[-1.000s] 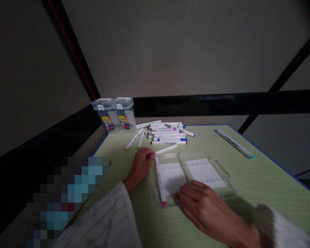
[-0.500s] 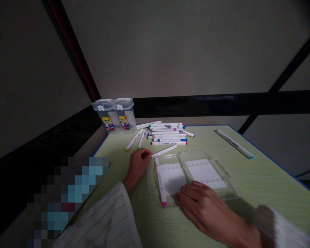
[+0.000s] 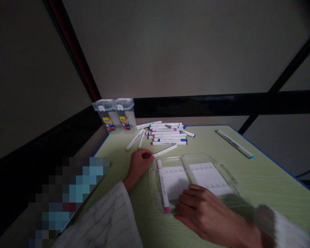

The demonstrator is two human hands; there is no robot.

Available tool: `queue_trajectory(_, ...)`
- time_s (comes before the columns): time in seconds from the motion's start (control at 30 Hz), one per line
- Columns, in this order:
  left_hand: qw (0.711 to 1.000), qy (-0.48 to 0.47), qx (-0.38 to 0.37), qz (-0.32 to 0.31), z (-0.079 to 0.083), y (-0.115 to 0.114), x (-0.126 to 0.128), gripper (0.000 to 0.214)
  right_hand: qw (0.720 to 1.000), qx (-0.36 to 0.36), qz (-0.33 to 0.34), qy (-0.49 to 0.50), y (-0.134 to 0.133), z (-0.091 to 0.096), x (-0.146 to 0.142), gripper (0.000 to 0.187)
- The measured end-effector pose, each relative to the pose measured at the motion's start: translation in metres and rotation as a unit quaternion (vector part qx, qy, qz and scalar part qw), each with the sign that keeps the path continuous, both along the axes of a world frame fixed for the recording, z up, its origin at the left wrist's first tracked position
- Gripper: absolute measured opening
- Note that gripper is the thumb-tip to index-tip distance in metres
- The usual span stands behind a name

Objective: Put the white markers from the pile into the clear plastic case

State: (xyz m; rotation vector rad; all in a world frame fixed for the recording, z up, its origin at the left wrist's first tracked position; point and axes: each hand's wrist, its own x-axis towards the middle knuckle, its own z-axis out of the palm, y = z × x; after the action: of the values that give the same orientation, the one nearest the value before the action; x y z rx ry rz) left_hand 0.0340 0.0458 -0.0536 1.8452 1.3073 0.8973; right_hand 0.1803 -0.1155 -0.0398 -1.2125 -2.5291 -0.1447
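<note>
My left hand [image 3: 140,166] is closed in a pinch at the near left end of a white marker [image 3: 166,150], its fingertips covering that end. The marker slants across the table just behind an unfolded clear plastic case [image 3: 187,158]. Fingers curled, my right hand [image 3: 203,210] grips the case's near edge around its middle and hides part of it. Inside the case's left half lies one marker with a pink end [image 3: 163,186], along the left side. White paper inserts [image 3: 209,177] show in both halves.
Behind the case is a loose pile of white markers [image 3: 169,136] with coloured ends. Two clear lidded boxes [image 3: 125,117] stand at the back left. A longer marker with a light blue end [image 3: 235,144] lies at the right. Walls border the table's far side.
The case has shifted slightly right and toward me, along with my right hand. My left fingertips have moved a little right, onto the end of the slanted marker.
</note>
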Motion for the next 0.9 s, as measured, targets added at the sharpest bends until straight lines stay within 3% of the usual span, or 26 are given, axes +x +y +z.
queue_trajectory(0.53, 0.995, 0.045, 0.089, -0.031, -0.0069, 0.0012, -0.0036, 0.01, 1.0, -0.011, -0.006, -0.008, 0.0012, -0.0005, 0.0006, 0.02)
queue_trajectory(0.9, 0.995, 0.049, 0.087, -0.016, -0.0051, -0.0007, -0.0024, 0.005, 0.999, -0.015, 0.0, -0.028, 0.0018, 0.0009, 0.0012, 0.019)
